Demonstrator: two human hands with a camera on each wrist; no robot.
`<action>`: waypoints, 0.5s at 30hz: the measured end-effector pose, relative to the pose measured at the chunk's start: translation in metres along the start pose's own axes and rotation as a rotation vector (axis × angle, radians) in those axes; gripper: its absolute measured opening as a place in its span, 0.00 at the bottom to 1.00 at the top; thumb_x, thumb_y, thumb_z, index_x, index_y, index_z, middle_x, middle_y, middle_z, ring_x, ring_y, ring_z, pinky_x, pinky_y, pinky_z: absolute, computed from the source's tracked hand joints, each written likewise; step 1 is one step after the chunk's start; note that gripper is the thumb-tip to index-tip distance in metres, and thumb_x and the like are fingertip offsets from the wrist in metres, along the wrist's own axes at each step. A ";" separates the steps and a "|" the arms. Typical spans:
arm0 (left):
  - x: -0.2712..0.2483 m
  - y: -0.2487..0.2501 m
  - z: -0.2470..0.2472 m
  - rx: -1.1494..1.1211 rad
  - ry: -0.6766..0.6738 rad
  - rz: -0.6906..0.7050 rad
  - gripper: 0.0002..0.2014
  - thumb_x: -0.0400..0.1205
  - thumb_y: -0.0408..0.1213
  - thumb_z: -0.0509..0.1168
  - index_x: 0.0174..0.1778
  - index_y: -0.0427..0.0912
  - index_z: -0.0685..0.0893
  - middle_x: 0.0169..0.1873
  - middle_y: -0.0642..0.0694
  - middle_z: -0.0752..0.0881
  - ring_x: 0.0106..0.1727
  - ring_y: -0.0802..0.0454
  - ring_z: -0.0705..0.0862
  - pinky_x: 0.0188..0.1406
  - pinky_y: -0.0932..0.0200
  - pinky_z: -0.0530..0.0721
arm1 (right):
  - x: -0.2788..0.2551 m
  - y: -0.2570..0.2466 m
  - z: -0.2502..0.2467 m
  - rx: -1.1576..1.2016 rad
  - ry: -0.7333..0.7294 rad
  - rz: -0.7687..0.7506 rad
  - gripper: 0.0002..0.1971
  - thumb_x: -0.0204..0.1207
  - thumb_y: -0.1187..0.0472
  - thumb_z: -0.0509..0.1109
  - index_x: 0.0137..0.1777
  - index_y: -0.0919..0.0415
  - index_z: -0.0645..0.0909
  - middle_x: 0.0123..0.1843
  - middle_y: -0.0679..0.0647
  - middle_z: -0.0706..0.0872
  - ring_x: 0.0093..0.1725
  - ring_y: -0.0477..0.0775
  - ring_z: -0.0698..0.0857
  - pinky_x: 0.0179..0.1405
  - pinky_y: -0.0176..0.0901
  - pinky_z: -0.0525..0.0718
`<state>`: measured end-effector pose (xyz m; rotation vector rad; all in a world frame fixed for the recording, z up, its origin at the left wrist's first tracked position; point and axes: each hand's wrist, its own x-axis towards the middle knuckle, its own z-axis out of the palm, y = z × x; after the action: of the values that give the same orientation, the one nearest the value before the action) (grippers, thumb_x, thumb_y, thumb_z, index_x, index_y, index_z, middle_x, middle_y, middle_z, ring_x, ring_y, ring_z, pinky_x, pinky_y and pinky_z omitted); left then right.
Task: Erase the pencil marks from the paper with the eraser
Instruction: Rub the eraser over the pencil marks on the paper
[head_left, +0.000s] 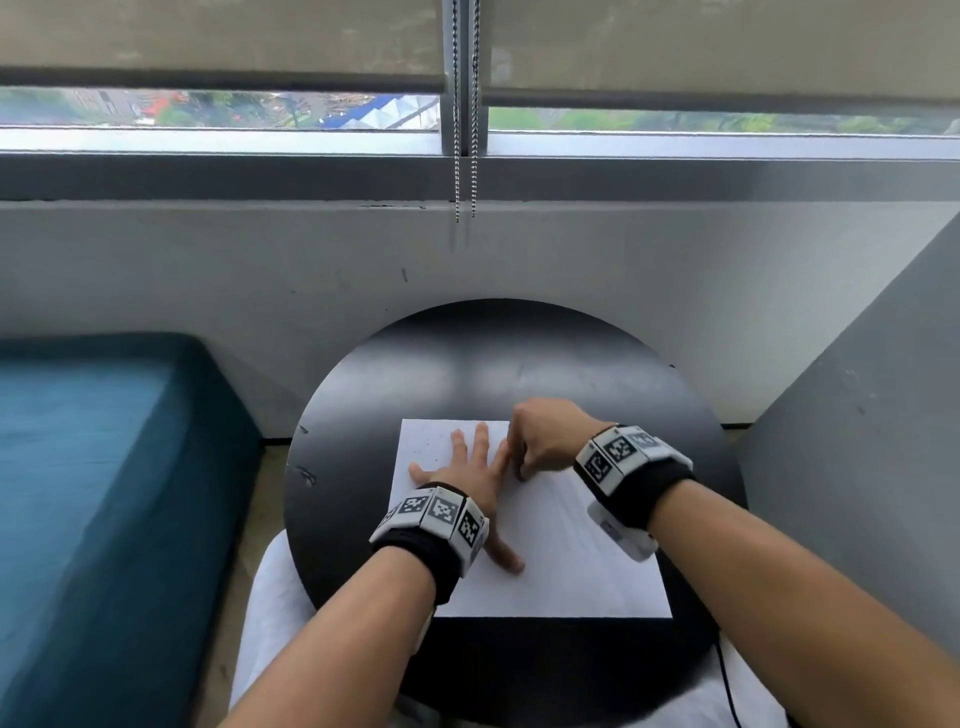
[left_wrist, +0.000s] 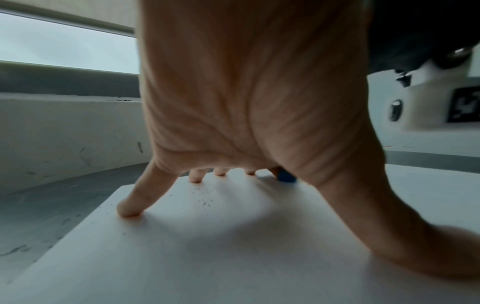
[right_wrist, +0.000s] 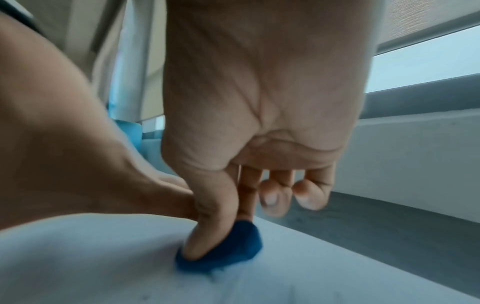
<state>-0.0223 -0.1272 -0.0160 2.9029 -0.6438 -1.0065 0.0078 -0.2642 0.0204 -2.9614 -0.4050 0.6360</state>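
A white sheet of paper (head_left: 561, 561) lies on the round black table (head_left: 467, 364). My left hand (head_left: 467, 467) lies flat on the sheet with fingers spread, holding it down; in the left wrist view its fingertips (left_wrist: 130, 209) press the paper (left_wrist: 182, 257). My right hand (head_left: 540, 441) pinches a blue eraser (right_wrist: 233, 246) between thumb and fingers and presses it onto the paper (right_wrist: 91, 267), right beside the left index finger. The eraser (left_wrist: 285, 177) shows as a blue spot past the left palm. Dark crumbs (left_wrist: 205, 197) speckle the sheet's far left part.
A teal cushioned seat (head_left: 104, 493) stands left of the table. A grey wall and window sill (head_left: 467, 176) run behind it, with bead chains (head_left: 465, 156) hanging down. A grey panel (head_left: 872, 415) rises at the right. A black cable (head_left: 727, 686) hangs off the table's near right edge.
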 end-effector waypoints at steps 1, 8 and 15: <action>0.000 0.000 0.000 -0.001 -0.002 -0.003 0.75 0.58 0.63 0.83 0.86 0.56 0.31 0.85 0.49 0.29 0.86 0.40 0.31 0.70 0.12 0.55 | 0.003 0.003 0.000 0.018 0.031 0.012 0.09 0.61 0.60 0.80 0.43 0.54 0.92 0.38 0.54 0.90 0.40 0.58 0.88 0.32 0.40 0.79; 0.000 0.003 -0.001 0.019 -0.012 0.001 0.74 0.59 0.63 0.83 0.86 0.57 0.32 0.84 0.47 0.27 0.86 0.39 0.31 0.69 0.11 0.55 | -0.017 0.005 0.015 -0.002 -0.146 -0.040 0.09 0.59 0.64 0.80 0.40 0.57 0.90 0.31 0.50 0.85 0.40 0.57 0.87 0.30 0.38 0.75; 0.002 0.005 0.002 -0.037 -0.022 -0.010 0.74 0.57 0.69 0.80 0.85 0.61 0.31 0.83 0.49 0.24 0.84 0.39 0.28 0.68 0.09 0.48 | 0.003 0.027 -0.003 0.137 0.036 0.015 0.06 0.64 0.59 0.80 0.42 0.54 0.92 0.39 0.52 0.92 0.38 0.51 0.87 0.33 0.37 0.77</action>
<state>-0.0240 -0.1320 -0.0179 2.8703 -0.6057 -1.0417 0.0183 -0.2894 0.0179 -2.8438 -0.3234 0.5853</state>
